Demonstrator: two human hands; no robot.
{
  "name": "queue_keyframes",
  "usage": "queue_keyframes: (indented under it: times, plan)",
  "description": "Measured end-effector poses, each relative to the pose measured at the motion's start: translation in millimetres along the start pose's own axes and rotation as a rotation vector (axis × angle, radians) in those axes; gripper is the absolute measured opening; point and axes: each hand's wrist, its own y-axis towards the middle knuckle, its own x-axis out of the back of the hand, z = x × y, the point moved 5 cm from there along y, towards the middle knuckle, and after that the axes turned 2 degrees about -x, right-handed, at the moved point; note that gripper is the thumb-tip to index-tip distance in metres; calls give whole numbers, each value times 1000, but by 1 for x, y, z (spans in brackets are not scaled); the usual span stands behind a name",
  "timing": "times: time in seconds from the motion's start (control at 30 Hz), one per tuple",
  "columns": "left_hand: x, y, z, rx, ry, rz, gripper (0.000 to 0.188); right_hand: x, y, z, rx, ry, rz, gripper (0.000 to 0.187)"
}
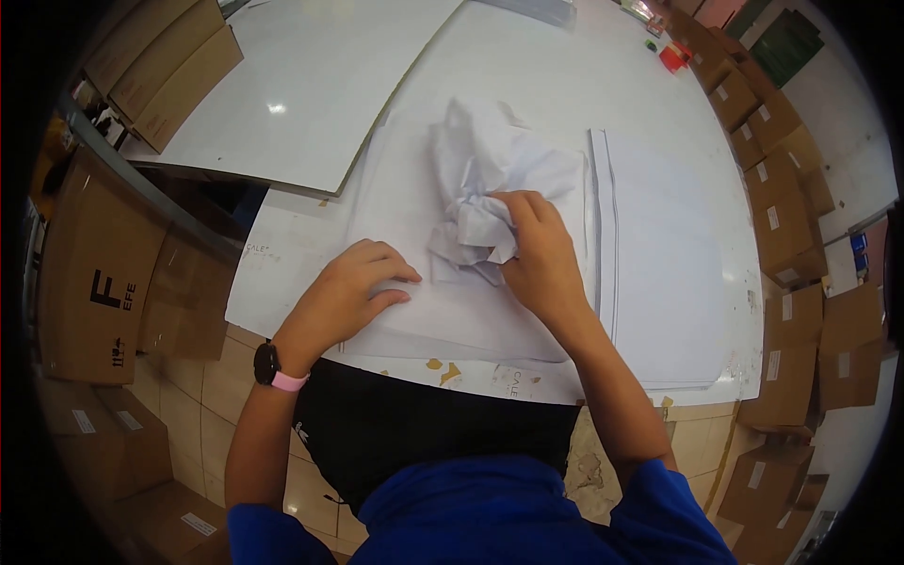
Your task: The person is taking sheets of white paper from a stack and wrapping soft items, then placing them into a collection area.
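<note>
A crumpled sheet of white tissue-like paper [476, 212] is bunched up in my right hand [544, 259], its loose folds fanning out toward the far side. Beneath it lies a stack of thin white paper sheets [452, 325], spread flat on the white table. My left hand [348, 292] hovers at or rests on the left part of that stack, fingers apart and curved, with nothing in them. A dark watch on a pink strap is on my left wrist. Whether the left fingertips touch the sheets I cannot tell.
To the right lies another stack of white sheets [664, 273]. A raised white board [292, 89] covers the table's far left, with cardboard boxes [184, 85] on it. Cartons [791, 226] line the right wall. A red tape roll [674, 56] sits at the far right.
</note>
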Motion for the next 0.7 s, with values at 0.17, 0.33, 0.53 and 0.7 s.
queue_keyframes:
  times: [0.17,0.33,0.53,0.7]
  plan:
    - [-2,0,6,-35,-62,80,18,-2,-15,3,-31,-28,-61,64]
    - [-3,-1,8,-74,-44,-35,16,-2,-24,19,-45,-31,17,64]
    - [-6,3,9,-41,-45,-75,11,6,-31,38,-11,-77,140,70]
    - [-5,6,9,-17,-25,-43,9,7,-33,54,35,-103,207,82]
